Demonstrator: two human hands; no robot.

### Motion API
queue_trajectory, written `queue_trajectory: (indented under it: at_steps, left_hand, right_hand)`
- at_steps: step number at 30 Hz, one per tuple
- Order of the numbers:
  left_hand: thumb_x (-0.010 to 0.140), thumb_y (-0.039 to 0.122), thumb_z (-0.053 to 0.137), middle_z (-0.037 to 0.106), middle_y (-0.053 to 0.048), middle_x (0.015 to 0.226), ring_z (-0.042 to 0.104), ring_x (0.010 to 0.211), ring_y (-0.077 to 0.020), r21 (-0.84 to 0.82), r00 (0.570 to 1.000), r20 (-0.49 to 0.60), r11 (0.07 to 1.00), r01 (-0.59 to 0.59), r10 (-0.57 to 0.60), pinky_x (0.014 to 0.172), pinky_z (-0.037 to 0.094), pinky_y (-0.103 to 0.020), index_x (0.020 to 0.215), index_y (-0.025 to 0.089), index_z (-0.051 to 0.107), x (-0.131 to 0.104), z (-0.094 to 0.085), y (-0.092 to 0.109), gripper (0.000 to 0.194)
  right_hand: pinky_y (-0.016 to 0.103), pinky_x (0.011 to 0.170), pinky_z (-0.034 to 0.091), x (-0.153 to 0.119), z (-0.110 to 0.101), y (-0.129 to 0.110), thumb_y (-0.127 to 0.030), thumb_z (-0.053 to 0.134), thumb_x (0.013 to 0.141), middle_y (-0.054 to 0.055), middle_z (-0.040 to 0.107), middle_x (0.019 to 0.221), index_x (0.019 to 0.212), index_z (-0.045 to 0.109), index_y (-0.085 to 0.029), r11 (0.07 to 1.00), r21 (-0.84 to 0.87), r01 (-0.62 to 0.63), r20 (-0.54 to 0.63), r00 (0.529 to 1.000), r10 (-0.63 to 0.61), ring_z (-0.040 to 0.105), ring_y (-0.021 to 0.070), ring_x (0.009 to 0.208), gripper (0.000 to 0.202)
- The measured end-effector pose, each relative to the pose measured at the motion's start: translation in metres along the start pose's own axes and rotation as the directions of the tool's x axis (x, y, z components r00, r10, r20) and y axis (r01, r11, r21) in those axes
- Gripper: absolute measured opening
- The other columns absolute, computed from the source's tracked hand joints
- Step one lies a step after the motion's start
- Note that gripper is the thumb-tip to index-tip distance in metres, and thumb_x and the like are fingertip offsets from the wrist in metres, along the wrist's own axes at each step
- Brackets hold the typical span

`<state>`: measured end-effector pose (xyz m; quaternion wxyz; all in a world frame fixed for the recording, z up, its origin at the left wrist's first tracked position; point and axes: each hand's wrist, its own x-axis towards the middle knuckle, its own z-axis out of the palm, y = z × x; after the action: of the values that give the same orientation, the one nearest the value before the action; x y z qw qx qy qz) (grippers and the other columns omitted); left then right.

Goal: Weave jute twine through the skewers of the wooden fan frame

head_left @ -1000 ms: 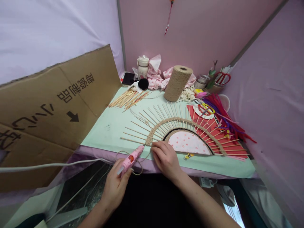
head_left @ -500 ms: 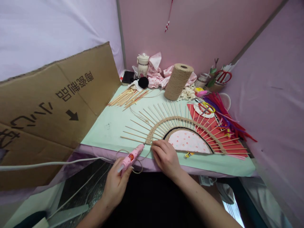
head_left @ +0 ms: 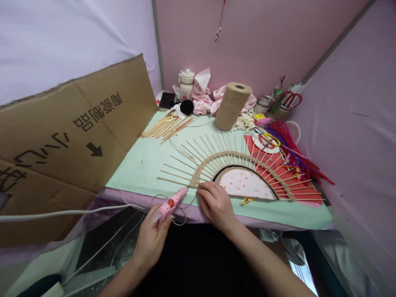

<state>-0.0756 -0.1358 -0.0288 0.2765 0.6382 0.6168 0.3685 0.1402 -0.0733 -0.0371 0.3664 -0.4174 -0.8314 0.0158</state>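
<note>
My left hand [head_left: 150,240] grips a pink glue gun [head_left: 171,203], its nozzle aimed at the left end of a half-round fan piece [head_left: 241,175] made of wooden sticks with woven jute bands and a spotted fabric centre. The fingers of my right hand [head_left: 215,203] press on the jute weave at the fan's lower left corner, just right of the nozzle. A loose loop of jute twine [head_left: 177,214] hangs off the table edge between my hands. The glue gun's white cord [head_left: 68,213] runs off to the left.
A mint-green table [head_left: 145,161] carries a pile of spare sticks [head_left: 167,126], a jute spool [head_left: 231,106], yellow scissors [head_left: 266,140], pipe cleaners [head_left: 291,150] and red paper. A cardboard sheet [head_left: 68,136] leans at the left. Cloth, a white jar [head_left: 186,84] and red scissors [head_left: 290,99] sit at the back.
Both hands and the glue gun stay almost where they were. The view has shifted slightly, nothing else moved.
</note>
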Motion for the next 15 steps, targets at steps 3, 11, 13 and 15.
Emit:
queue_trajectory:
  at_steps: [3,11,13,15]
  left_hand:
    - [0.091,0.044,0.043,0.058,-0.004,0.073,0.055,0.066,-0.0161,-0.009,1.000,0.003,1.000,-0.002,0.002,0.060,0.043,-0.026,0.090,0.014,0.064,0.0000,-0.0003,0.0009,0.037]
    - [0.090,0.042,0.045,0.058,-0.003,0.074,0.055,0.067,-0.0160,-0.015,1.000,0.005,1.000,0.006,-0.006,0.060,0.044,-0.026,0.084,0.016,0.062,0.0004,0.0003,-0.0021,0.032]
    - [0.090,0.042,0.044,0.058,-0.003,0.073,0.055,0.066,-0.0160,-0.016,1.000,0.003,1.000,-0.009,0.009,0.061,0.044,-0.026,0.083,0.016,0.062,0.0016,-0.0002,-0.0006,0.032]
    - [0.090,0.042,0.045,0.057,-0.003,0.072,0.055,0.066,-0.0161,-0.013,1.000,0.004,1.000,-0.025,0.025,0.062,0.044,-0.027,0.082,0.016,0.061,0.0024,-0.0009,0.0010,0.031]
  right_hand:
    - [0.040,0.087,0.051,0.0000,-0.0009,-0.0003,-0.012,0.054,0.086,0.010,0.067,0.104,0.100,0.063,-0.018,1.000,0.000,-0.004,0.011,1.000,0.004,0.059,0.0224,0.101,0.018]
    - [0.040,0.084,0.052,0.0012,-0.0016,-0.0013,-0.013,0.052,0.088,0.010,0.068,0.102,0.099,0.064,-0.019,1.000,-0.010,-0.009,0.016,1.000,0.009,0.060,0.0221,0.100,0.018]
    - [0.040,0.084,0.052,0.0015,-0.0014,-0.0012,-0.013,0.052,0.087,0.010,0.068,0.102,0.099,0.064,-0.019,1.000,-0.009,-0.009,0.010,1.000,0.009,0.060,0.0222,0.099,0.018]
    - [0.040,0.085,0.052,0.0015,-0.0011,-0.0010,-0.013,0.052,0.087,0.010,0.068,0.103,0.100,0.064,-0.019,1.000,-0.005,-0.006,0.006,1.000,0.006,0.060,0.0223,0.100,0.019]
